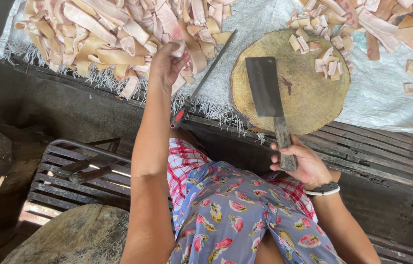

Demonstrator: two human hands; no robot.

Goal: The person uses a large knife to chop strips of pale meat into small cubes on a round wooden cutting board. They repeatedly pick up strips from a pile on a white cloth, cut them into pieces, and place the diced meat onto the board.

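Pale strips (113, 34) lie heaped on white woven sheeting (387, 93) over the slatted surface (363, 142). Left hand (167, 63) is pinched shut on one strip at the heap's near edge. Right hand (299, 161) is clamped round the cleaver (267, 95) handle, blade flat on the round wooden block (304, 98). Cut squares (326, 63) sit beyond the blade. A long file (206, 73) lies between the hands.

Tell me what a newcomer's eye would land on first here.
Probably the cleaver, its dark blade lying flat on the round wooden chopping block at centre right, handle gripped by the right hand. Next, the big heap of pale cut strips on the white sheet at upper left, where the left hand pinches one strip.
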